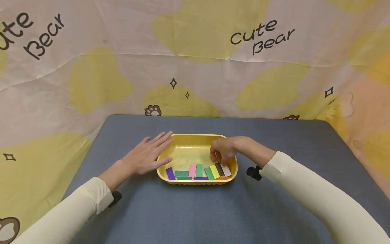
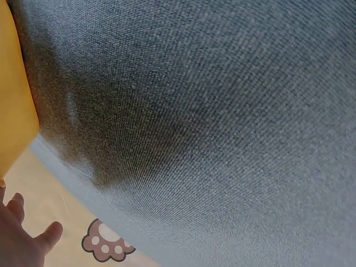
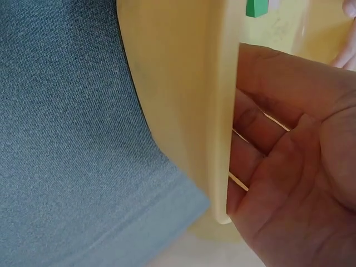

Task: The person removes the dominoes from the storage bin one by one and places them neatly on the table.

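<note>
Inside the yellow tray [image 1: 195,182], right end: white piece [image 1: 226,170] lies nearest the right-hand grip [image 1: 226,148].
Long axis runs from fingertips toward tray's near-right corner; fingers curl, cannot tell if they pinch. Left-hand grip [image 1: 150,154] spreads at left rim.

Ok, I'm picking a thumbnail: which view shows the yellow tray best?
The head view: most of the yellow tray shows, inside included. The left wrist view catches only some outer wall; the right wrist view, a wall, rim and some interior.
</note>
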Tool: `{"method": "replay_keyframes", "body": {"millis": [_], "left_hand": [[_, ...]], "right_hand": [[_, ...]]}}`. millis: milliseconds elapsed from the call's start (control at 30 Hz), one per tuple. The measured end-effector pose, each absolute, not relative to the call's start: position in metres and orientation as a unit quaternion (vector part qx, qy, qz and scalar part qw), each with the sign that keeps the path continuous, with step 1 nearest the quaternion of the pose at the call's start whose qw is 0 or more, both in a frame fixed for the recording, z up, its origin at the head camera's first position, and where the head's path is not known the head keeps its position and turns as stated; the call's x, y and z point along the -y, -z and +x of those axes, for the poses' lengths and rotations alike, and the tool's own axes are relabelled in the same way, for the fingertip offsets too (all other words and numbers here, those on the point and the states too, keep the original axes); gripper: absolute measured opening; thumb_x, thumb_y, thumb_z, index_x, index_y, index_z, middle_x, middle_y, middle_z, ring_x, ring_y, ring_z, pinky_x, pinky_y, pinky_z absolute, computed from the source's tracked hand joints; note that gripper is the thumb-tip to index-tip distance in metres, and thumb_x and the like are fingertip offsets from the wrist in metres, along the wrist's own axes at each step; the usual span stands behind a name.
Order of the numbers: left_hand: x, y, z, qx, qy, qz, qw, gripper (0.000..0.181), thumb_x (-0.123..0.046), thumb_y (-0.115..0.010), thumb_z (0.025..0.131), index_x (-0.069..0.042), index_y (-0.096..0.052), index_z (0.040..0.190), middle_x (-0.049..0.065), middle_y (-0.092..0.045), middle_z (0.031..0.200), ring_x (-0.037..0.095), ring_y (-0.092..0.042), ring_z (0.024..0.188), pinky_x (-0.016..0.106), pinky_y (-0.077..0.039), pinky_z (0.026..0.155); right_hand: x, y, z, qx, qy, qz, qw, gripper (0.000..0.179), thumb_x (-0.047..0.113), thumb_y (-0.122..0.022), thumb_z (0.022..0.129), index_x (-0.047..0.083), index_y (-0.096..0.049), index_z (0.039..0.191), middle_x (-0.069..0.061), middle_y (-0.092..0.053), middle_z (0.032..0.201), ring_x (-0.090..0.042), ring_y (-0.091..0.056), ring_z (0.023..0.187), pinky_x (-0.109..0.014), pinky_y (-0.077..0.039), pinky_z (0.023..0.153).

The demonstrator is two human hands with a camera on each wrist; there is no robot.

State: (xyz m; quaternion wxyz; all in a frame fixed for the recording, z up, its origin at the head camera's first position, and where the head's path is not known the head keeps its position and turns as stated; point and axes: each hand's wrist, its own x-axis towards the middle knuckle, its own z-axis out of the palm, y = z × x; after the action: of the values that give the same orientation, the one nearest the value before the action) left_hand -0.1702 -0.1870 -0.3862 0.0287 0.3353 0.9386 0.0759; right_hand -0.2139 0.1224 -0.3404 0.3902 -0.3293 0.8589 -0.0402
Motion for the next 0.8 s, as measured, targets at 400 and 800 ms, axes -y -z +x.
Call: {"method": "replay_keyframes", "body": {"millis": [400,800], "left_hand": [[0.188,0.387,-0.17,-0.938,-0.077,0.338,0.026,0.078,-0.06,-0.043,0.099,-0.012,-0.027,0.159,0.003,-0.012,0.167,0.029,-0.018,0.151,0.067,-0.024,0.11],[0.188,0.388,-0.17,-0.939,-0.078,0.335,0.026,0.077,-0.058,-0.045,0.099,-0.013,-0.026,0.159,0.003,-0.013,0.167,0.028,-0.017,0.151,0.067,-0.023,0.11]], "right_hand": [[-0.116,0.343,-0.21,-0.858,0.034,-0.311,0.407,0.028,0.005,-0.086,0.075,0.01,-0.067,0.093,0.001,-0.062,0.081,-0.014,-0.055,0.078,-0.026,-0.05,0.07],[-0.111,0.343,-0.206,-0.856,0.035,-0.304,0.416,0.026,0.001,-0.085,0.075,0.01,-0.066,0.089,0.001,-0.058,0.081,-0.015,-0.053,0.08,-0.027,-0.047,0.071]]}}
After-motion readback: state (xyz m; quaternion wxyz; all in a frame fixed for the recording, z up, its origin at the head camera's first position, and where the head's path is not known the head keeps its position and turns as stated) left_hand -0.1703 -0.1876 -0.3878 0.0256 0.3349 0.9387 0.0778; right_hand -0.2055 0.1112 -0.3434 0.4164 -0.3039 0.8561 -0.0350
